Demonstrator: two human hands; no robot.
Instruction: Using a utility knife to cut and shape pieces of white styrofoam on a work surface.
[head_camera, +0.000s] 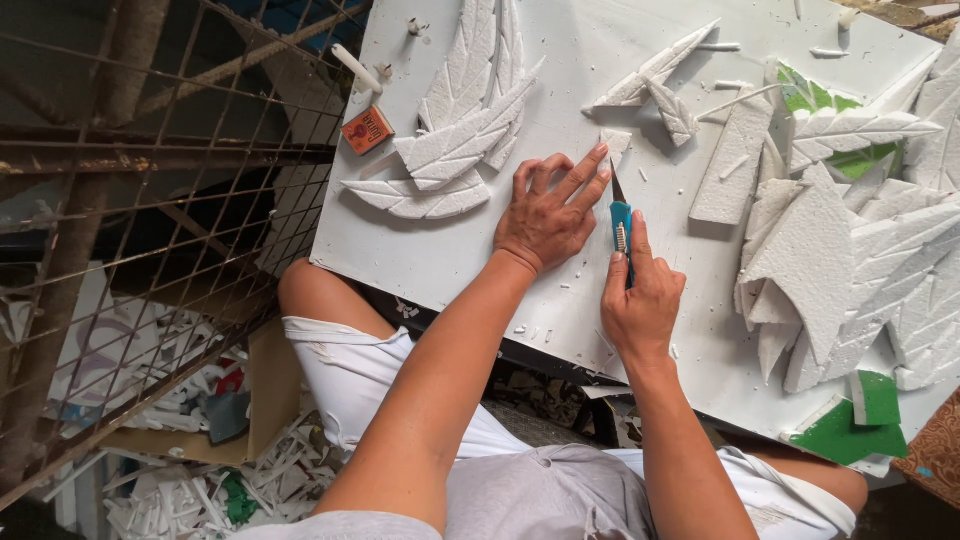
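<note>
My left hand (548, 210) lies flat on a white board (470, 250) that rests across my lap, its fingertips pressing a small white foam piece (616, 145). My right hand (640, 300) grips a blue utility knife (621, 225), whose blade tip points up at that foam piece just beside my left fingers. Small foam crumbs lie around both hands.
Carved white foam feather shapes (465, 130) lie at the board's upper left, more foam pieces (840, 250) with green scraps (850, 425) pile up on the right. A small orange box (368, 130) sits near the left edge. A rusty wire mesh fence (150, 200) stands left; foam scraps (190, 490) litter the floor.
</note>
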